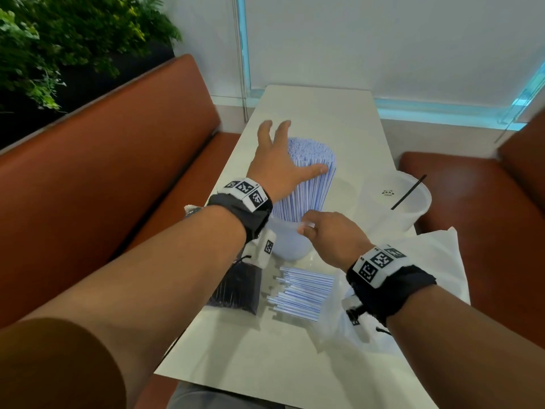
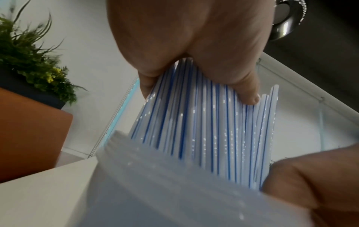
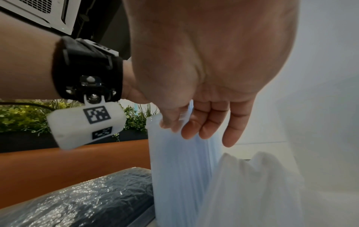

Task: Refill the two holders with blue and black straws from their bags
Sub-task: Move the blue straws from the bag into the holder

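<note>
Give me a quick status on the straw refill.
Left hand flat on blue straws in near holder; right hand pinching its rim. Far holder: one black straw. Loose blue straws beside black bag.

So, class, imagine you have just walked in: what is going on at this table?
A person is refilling straw holders. The left hand presses flat on a packed bundle of blue straws standing in the near holder, while the right hand pinches its rim. More blue straws lie loose on the table. The bag of black straws waits unused; the second holder has one black straw.
</note>
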Action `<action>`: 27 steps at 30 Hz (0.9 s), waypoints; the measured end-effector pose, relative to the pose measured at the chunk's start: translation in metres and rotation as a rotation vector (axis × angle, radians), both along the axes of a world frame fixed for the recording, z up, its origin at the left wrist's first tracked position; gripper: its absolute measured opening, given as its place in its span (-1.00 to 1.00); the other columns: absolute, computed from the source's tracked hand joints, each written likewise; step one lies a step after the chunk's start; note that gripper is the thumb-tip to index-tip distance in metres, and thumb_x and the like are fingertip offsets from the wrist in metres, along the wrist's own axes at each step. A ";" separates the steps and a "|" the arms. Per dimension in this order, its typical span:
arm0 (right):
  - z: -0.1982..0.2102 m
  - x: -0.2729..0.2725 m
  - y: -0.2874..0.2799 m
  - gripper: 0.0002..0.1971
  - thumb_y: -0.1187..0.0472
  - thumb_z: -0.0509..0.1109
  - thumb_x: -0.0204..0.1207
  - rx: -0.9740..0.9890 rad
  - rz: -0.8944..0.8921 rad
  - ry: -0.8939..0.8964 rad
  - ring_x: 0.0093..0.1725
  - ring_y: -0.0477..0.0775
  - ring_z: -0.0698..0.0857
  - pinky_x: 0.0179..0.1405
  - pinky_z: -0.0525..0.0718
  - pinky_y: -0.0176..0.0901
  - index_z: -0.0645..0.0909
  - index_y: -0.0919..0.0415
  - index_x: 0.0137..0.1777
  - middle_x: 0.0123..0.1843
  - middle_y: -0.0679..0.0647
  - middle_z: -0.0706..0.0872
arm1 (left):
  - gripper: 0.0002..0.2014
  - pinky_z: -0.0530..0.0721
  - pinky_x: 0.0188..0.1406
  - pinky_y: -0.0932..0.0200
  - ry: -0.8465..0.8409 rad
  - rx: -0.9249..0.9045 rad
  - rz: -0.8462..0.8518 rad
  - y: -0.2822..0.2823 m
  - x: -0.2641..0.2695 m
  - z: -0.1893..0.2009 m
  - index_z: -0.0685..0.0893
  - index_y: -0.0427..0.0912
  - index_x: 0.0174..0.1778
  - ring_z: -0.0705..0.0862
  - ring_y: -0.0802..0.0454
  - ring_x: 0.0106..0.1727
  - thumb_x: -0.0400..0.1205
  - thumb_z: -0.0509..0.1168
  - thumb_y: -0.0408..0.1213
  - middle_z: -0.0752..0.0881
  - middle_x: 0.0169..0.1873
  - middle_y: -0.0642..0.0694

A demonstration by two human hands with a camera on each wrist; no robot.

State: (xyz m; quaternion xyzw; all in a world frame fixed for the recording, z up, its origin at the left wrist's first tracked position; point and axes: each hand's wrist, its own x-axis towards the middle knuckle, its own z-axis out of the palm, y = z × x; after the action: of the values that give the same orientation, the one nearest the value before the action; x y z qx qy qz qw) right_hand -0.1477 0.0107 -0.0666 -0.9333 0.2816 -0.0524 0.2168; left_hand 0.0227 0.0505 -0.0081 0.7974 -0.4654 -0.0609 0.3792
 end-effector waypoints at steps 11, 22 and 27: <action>-0.006 0.003 -0.003 -0.77 -0.09 0.18 0.77 0.004 -0.002 -0.011 -0.09 0.14 0.64 -0.18 0.60 0.01 0.55 0.00 0.04 -0.16 0.02 0.68 | 0.11 0.39 0.55 0.01 -0.199 0.122 -0.017 0.009 0.001 -0.001 0.22 -0.22 0.71 0.32 -0.06 0.64 0.43 0.35 0.50 0.29 0.65 -0.10; -0.006 -0.028 0.015 -0.60 -0.41 0.19 0.48 -0.219 -0.359 -0.140 -0.47 -0.16 0.47 -0.50 0.21 -0.18 0.27 -0.10 -0.11 -0.45 -0.15 0.49 | 0.10 0.27 0.42 0.25 -0.046 -0.038 -0.080 0.063 0.004 0.018 0.30 0.27 0.64 0.28 0.31 0.54 0.18 0.40 0.62 0.06 0.72 0.17; -0.020 -0.043 0.005 -0.32 -0.54 0.24 0.36 -0.105 -0.500 0.356 -0.29 0.10 0.55 -0.37 0.36 -0.05 0.22 0.06 0.05 -0.20 -0.07 0.54 | -0.54 0.53 0.26 0.20 -0.277 -0.450 0.003 0.096 -0.024 0.016 0.63 -0.08 0.20 0.56 0.06 0.22 0.55 0.40 0.16 0.51 0.17 0.05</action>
State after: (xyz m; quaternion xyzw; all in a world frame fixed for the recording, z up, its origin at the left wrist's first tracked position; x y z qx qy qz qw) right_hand -0.1910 0.0158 -0.0871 -0.8395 0.5329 0.0457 0.0960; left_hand -0.0011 0.1467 0.0078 0.6946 -0.5135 0.1543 0.4797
